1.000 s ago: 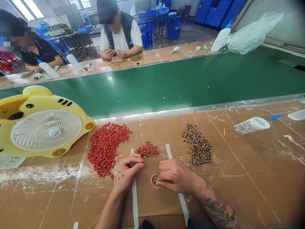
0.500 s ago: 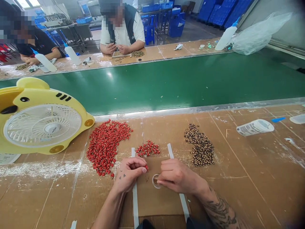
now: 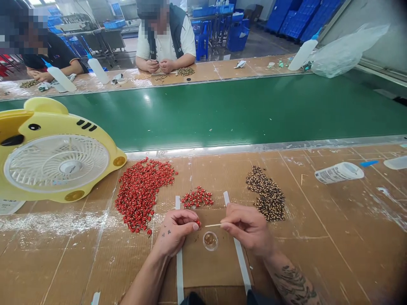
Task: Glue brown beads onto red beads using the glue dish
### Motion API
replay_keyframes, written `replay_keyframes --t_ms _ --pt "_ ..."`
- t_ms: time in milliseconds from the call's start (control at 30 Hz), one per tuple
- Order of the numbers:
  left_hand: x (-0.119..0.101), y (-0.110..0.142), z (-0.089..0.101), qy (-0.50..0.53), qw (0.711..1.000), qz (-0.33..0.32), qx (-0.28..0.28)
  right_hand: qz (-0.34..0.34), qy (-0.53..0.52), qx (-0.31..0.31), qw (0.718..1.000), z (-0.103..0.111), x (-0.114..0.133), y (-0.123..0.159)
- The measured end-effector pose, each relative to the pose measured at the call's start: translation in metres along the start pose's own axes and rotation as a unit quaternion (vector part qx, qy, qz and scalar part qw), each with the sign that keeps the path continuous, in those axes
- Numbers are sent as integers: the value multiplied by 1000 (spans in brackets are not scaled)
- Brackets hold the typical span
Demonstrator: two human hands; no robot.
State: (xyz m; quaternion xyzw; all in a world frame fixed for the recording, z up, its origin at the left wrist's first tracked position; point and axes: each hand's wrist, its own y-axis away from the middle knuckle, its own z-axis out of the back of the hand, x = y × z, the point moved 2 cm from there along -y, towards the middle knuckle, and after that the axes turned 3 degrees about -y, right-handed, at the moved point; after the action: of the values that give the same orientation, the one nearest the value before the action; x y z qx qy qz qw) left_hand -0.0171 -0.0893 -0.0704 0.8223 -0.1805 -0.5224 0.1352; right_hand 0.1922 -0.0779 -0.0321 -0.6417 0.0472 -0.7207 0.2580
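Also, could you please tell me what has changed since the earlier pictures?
The right hand has moved forward and rightward from the clear dish, lifting out its thin stick, which now points toward the red piece in the left hand. No new grasp or release is evident. The red piles and dark pile stayed put.

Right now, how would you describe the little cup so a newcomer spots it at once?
Find the green belt, then the cardboard mat between two white strips on the near table. The cup sits on that mat, just below the thin stick in the right hand. It's round and clear, unlike the red pieces.
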Motion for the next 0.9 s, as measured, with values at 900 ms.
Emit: replay_keyframes --t_ms 900 --pt "6 -2 2 -47 999 -4 14 24 127 -10 992 -10 3 0"
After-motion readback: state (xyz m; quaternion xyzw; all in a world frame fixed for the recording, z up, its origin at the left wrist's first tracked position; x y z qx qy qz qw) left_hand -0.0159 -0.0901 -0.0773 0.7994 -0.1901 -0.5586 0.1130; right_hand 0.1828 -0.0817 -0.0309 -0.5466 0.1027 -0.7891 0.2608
